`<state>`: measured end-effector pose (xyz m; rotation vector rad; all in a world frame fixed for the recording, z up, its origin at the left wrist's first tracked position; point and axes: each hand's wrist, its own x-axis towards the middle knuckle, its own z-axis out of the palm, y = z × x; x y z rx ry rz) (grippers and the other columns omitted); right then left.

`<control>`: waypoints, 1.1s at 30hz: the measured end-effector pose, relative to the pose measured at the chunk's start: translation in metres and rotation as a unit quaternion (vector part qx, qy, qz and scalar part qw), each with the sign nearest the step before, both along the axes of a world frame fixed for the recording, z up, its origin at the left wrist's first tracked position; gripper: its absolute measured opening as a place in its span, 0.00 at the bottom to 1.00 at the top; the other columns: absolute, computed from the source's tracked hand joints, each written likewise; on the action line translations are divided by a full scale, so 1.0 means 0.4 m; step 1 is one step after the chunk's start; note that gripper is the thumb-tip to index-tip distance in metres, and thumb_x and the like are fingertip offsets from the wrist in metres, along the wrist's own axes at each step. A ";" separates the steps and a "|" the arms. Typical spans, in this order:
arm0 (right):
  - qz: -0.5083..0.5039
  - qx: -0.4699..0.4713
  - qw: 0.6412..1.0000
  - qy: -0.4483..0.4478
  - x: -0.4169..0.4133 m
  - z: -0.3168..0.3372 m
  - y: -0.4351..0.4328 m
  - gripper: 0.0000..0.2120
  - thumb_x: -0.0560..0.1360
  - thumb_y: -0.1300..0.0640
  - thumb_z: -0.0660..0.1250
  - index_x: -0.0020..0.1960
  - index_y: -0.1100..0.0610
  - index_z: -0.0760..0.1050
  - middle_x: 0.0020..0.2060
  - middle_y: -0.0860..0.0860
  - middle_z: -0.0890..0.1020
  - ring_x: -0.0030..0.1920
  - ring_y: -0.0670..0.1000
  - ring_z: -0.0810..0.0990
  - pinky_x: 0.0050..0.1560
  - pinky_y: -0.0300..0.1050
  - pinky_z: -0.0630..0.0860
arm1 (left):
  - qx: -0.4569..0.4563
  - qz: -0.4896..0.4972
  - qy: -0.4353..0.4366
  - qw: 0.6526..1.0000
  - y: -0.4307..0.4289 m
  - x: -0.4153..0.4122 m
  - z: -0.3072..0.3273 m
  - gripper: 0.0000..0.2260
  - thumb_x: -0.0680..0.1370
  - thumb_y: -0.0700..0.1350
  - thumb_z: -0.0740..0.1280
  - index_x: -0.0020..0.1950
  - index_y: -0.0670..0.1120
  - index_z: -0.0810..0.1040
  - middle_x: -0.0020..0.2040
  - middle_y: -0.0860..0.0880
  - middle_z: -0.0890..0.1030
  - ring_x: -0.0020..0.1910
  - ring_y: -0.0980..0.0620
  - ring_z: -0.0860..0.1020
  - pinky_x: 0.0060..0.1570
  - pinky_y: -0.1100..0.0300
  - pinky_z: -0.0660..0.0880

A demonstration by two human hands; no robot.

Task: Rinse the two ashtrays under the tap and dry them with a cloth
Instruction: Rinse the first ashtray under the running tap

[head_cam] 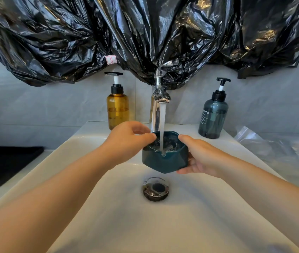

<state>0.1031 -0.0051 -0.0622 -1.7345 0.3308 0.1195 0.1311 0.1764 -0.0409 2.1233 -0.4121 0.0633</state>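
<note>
Ashtray (pixel 165 162) over white sink (pixel 108 225)

- one teal ashtray (pixel 165 159).
- two hands, the left hand (pixel 126 141) and the right hand (pixel 198 156), both on the ashtray.
- one tap (pixel 154 110), with one stream of water (pixel 162 121).
- two pump bottles: one amber bottle (pixel 117 108) and one blue-grey bottle (pixel 213 115).
- one white sink (pixel 108 216) with one drain (pixel 156 190).
- one black tray (pixel 7 163) on the tabletop at the left.
- one crumpled piece of clear plastic (pixel 273 148) at the right.
- two small pink-edged labels (pixel 111 59) on the black plastic sheeting (pixel 53 42); how many sheets cannot be told.
</note>
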 end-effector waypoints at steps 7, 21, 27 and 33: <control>-0.008 -0.012 1.000 -0.002 0.009 0.001 -0.007 0.17 0.79 0.43 0.56 0.58 0.54 0.73 0.49 0.58 0.83 0.41 0.53 0.82 0.35 0.42 0.80 | 0.194 -0.132 -0.023 0.972 -0.006 -0.023 -0.001 0.06 0.77 0.50 0.67 0.52 0.53 0.80 0.55 0.52 0.79 0.51 0.53 0.75 0.45 0.64 0.73; 0.024 0.033 0.999 0.027 0.017 -0.014 -0.018 0.26 0.77 0.35 0.55 0.49 0.58 0.74 0.37 0.56 0.77 0.35 0.52 0.77 0.35 0.42 0.76 | -0.155 -0.124 0.190 0.961 0.005 -0.007 -0.021 0.06 0.79 0.42 0.64 0.47 0.41 0.80 0.43 0.45 0.82 0.45 0.50 0.80 0.55 0.54 0.76; 0.088 0.223 0.970 0.048 0.013 -0.032 -0.001 0.30 0.75 0.32 0.55 0.60 0.57 0.73 0.56 0.65 0.80 0.59 0.65 0.79 0.63 0.59 0.74 | -0.214 -0.110 0.212 0.947 -0.007 -0.011 -0.019 0.08 0.80 0.41 0.63 0.44 0.41 0.79 0.41 0.46 0.83 0.41 0.53 0.81 0.47 0.58 0.78; 0.101 0.222 0.970 0.022 0.019 -0.029 0.007 0.29 0.72 0.30 0.59 0.65 0.46 0.69 0.57 0.65 0.80 0.55 0.66 0.81 0.63 0.62 0.73 | -0.279 -0.103 0.274 0.915 -0.007 -0.007 -0.019 0.05 0.80 0.42 0.63 0.51 0.42 0.77 0.52 0.43 0.82 0.54 0.45 0.80 0.54 0.47 0.77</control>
